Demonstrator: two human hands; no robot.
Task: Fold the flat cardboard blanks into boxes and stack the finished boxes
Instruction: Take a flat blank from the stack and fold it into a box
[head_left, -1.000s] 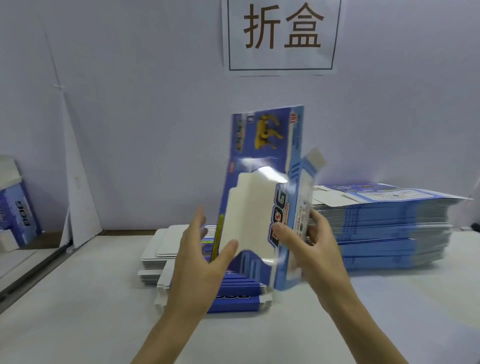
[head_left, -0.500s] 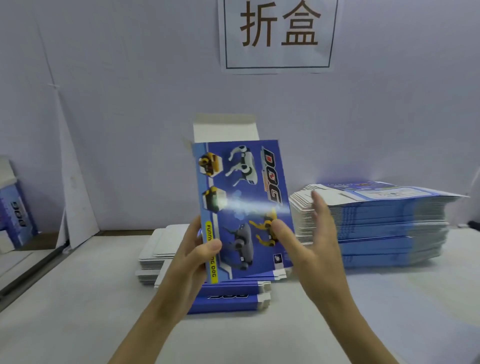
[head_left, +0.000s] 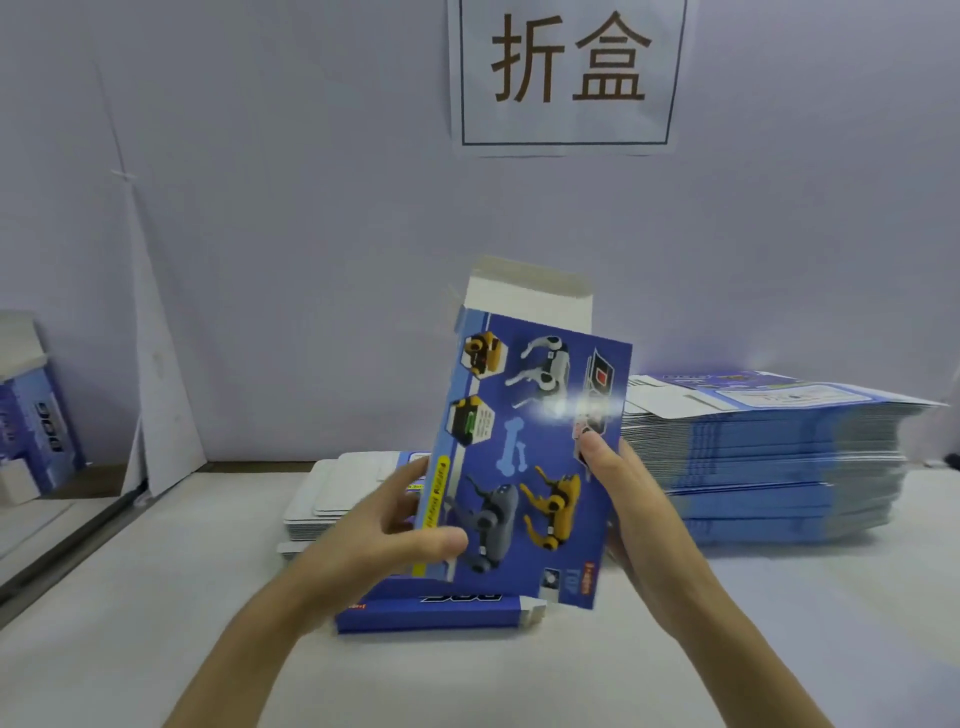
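Observation:
I hold a blue cardboard box (head_left: 524, 457) printed with robot dogs upright in front of me, its white top flap (head_left: 530, 301) standing open. My left hand (head_left: 395, 525) grips its left edge, thumb on the printed face. My right hand (head_left: 628, 499) grips the right edge, thumb on the front, fingers behind. Under it on the table lies a finished blue box (head_left: 431, 613) on its side. A tall stack of flat blue blanks (head_left: 769, 457) sits to the right.
White flat card pieces (head_left: 332, 493) lie behind my left hand. Another blue box (head_left: 36, 431) stands at the far left beside a leaning white sheet (head_left: 161, 395). A paper sign (head_left: 566, 73) hangs on the wall behind the white table (head_left: 156, 597).
The box turned from its narrow side to its printed face towards me. My right hand, held flat beside it half a second ago, now grips its right edge.

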